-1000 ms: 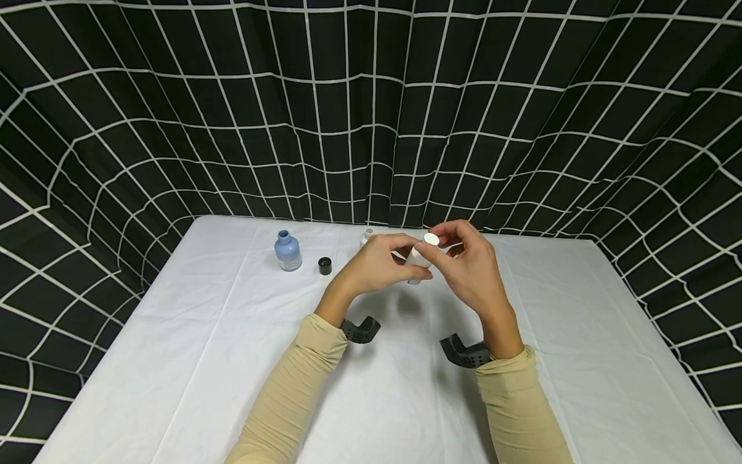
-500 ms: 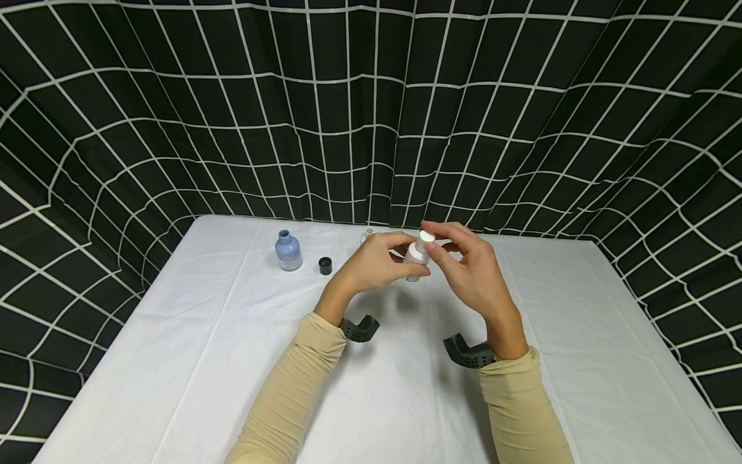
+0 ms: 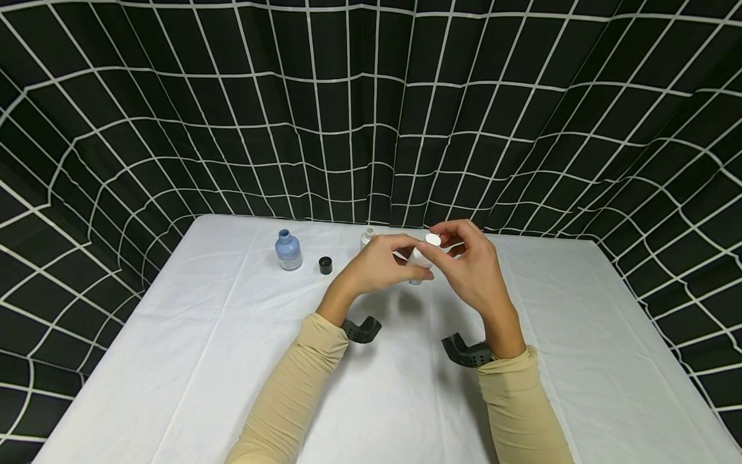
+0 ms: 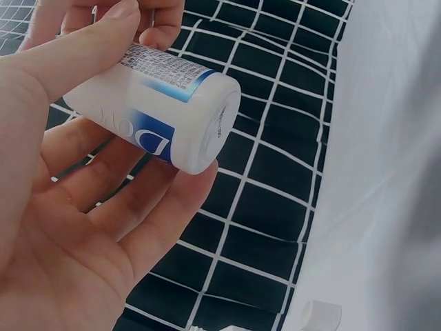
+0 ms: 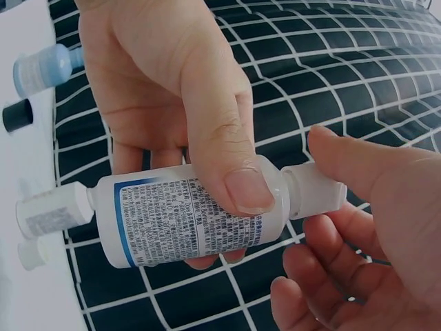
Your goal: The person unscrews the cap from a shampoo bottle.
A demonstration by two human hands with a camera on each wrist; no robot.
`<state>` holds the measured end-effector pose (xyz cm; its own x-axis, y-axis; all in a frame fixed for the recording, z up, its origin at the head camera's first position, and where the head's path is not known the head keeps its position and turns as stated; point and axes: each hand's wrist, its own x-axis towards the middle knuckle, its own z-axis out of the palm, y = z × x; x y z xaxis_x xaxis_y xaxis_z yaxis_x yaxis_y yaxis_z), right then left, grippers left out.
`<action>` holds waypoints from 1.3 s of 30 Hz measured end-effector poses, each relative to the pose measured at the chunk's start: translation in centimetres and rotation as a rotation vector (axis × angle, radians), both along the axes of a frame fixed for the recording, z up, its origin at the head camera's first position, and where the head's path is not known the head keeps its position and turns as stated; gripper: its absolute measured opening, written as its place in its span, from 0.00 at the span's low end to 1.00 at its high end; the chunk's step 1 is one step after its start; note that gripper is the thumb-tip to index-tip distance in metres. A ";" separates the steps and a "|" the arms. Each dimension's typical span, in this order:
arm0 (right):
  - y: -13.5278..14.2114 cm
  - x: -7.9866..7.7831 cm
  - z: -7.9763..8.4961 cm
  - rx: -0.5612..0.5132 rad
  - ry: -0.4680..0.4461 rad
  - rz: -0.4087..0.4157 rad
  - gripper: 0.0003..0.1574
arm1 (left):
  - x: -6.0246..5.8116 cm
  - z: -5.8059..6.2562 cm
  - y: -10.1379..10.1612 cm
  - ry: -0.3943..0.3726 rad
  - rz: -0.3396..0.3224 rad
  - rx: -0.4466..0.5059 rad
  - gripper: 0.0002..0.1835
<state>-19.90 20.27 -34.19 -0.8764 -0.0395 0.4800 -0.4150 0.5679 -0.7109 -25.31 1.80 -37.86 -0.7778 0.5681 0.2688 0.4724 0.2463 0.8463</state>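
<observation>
A white plastic bottle (image 5: 162, 221) with a blue-edged printed label is held tilted above the table. My left hand (image 3: 377, 264) grips it round the body, thumb across the label in the right wrist view. Its base faces the camera in the left wrist view, where blue lettering shows on the side of the bottle (image 4: 148, 114). On the bottle's neck sits a white cap (image 5: 320, 189). Thumb and finger of my right hand (image 3: 475, 270) pinch this cap from opposite sides, the other fingers curled below it.
A blue bottle (image 3: 288, 252) with an uncapped neck stands at the back left of the white-covered table (image 3: 394, 399). Beside it is a black cap (image 3: 325, 265). Partly behind my left hand stands a small white bottle (image 3: 367, 236), with a white cap (image 5: 32, 254) near it. A gridded black curtain (image 3: 348, 116) encloses the table.
Half a second ago my right fingers and the cap were slightly further left, with more of the bottle's shoulder showing. They have since shifted back right, close to their pose one second ago.
</observation>
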 end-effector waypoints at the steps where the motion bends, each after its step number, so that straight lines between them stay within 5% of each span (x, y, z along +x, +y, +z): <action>1: 0.0 0.0 0.0 0.003 0.001 -0.002 0.18 | 0.0 0.0 0.0 0.001 0.002 -0.003 0.19; 14: 0.0 0.1 0.0 0.027 0.045 0.099 0.18 | -0.2 0.0 -0.3 -0.026 0.019 -0.011 0.20; 28: 0.2 0.0 0.0 0.098 -0.050 0.035 0.23 | -0.2 -0.1 -0.3 -0.053 0.012 -0.022 0.21; 39: 0.2 0.0 0.0 0.086 0.006 0.011 0.16 | -0.4 -0.5 -0.4 -0.079 0.010 -0.035 0.22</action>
<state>-19.93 20.49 -34.15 -0.8728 -0.0903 0.4797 -0.4257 0.6218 -0.6574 -25.69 1.44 -38.39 -0.8014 0.5684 0.1862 0.4016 0.2808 0.8717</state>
